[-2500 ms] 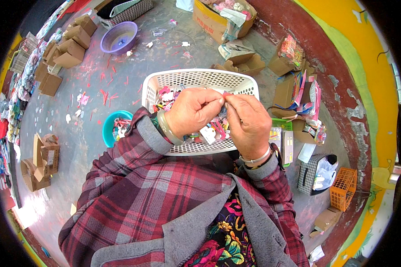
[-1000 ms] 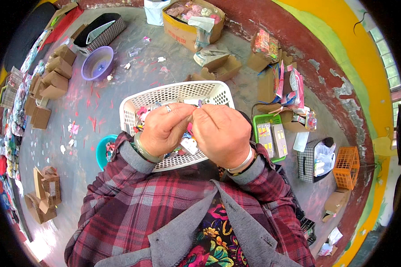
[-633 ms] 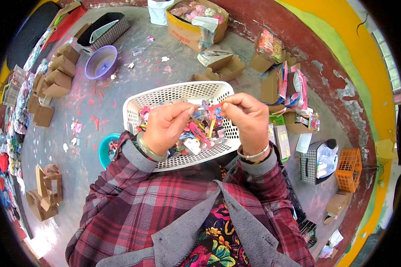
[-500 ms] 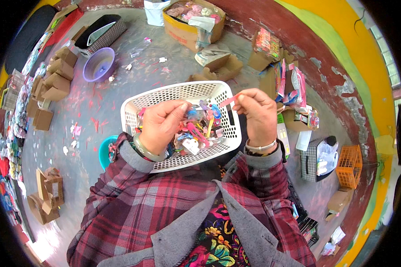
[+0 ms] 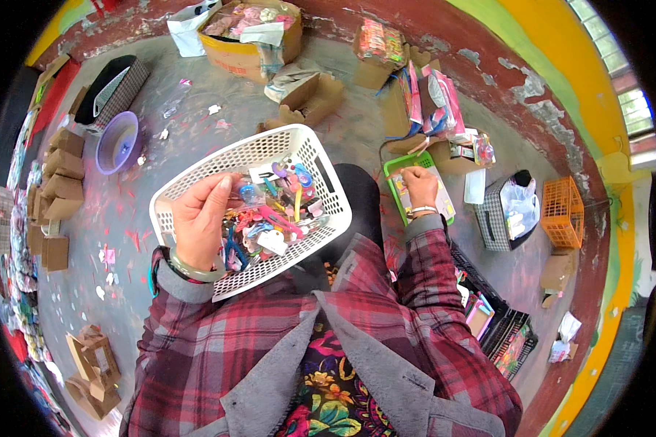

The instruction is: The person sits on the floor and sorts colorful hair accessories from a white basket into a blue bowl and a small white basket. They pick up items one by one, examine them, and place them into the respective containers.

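A white perforated plastic basket (image 5: 319, 137) sits in front of me, heaped with small colourful plastic pieces, including a pink clip-like piece (image 5: 278, 221). My left hand (image 5: 200, 218) is closed in a pinch over the basket's left side. At its fingertips hangs a small clear plastic piece with blue in it (image 5: 251, 194); its exact kind is unclear. Out to the right, my right hand (image 5: 418, 188) is closed above a green-rimmed tray (image 5: 401, 207). Whatever its fingers hold is hidden or too small to make out.
Cardboard boxes with packages (image 5: 437, 109) stand beyond the tray. A checked fabric bin (image 5: 494, 218) and an orange crate (image 5: 562, 213) are at right. Black crates (image 5: 481, 280) lie by my right arm. A purple basin (image 5: 118, 143) stands at left.
My right hand has moved from the basket's right edge, where it held a pink strip, out over the green tray. My left hand remains over the basket. The whole view has turned rightward.
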Action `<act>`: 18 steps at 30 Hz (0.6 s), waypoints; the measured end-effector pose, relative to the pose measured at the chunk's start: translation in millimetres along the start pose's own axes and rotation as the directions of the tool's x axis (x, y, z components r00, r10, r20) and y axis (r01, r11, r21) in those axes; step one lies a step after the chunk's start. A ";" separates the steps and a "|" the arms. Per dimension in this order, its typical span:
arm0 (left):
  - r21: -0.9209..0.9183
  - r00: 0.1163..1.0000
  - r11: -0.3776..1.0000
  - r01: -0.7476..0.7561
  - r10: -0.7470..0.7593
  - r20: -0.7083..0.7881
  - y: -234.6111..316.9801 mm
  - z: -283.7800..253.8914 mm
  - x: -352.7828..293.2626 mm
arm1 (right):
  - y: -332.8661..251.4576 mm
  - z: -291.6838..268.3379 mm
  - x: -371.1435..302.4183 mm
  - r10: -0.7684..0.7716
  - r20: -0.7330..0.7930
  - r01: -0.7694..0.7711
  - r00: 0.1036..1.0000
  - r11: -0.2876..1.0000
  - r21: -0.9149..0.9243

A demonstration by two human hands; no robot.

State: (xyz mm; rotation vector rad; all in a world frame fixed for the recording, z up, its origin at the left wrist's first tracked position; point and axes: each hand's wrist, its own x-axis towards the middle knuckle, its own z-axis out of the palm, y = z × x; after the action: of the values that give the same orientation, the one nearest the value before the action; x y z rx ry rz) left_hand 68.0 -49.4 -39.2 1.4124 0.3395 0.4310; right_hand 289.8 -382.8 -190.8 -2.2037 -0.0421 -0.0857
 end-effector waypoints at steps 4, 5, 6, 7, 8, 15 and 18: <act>0.065 1.000 0.998 0.001 -0.001 -0.007 1.1 0.9 -0.4 | 39.7 12.2 -3.8 0.112 0.004 -0.110 0.994 0.986 -0.124; 0.064 1.000 0.998 -0.001 0.001 -0.007 0.7 0.9 -0.2 | 48.6 13.9 -3.8 0.141 0.034 -0.137 0.990 0.986 -0.096; 0.062 1.000 0.998 -0.002 0.003 -0.006 0.3 0.9 0.1 | 57.4 15.9 -3.6 0.168 0.063 -0.164 0.984 0.984 -0.069; 0.075 1.000 0.997 -0.003 0.002 0.002 0.7 0.8 0.3 | 68.2 20.1 -1.9 0.230 0.063 -0.225 0.971 0.971 -0.087; 0.075 1.000 0.997 -0.011 0.010 0.008 -0.2 0.7 1.0 | 83.5 22.0 -2.4 0.198 0.081 -0.196 0.977 0.980 -0.033; 0.075 1.000 0.997 -0.024 0.022 0.022 -1.0 -0.2 0.4 | 82.4 19.1 -14.2 0.182 0.108 -0.145 0.977 0.948 -0.283; 0.070 1.000 0.998 -0.008 0.006 0.028 0.9 1.7 0.5 | 83.6 12.1 -12.8 0.195 0.148 -0.123 0.970 0.912 -0.392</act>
State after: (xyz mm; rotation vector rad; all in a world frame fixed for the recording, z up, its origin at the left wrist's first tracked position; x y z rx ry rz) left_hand 69.2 -50.6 -38.1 1.4869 0.3294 0.4079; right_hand 282.7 -422.6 -266.1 -2.5901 0.0571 0.2218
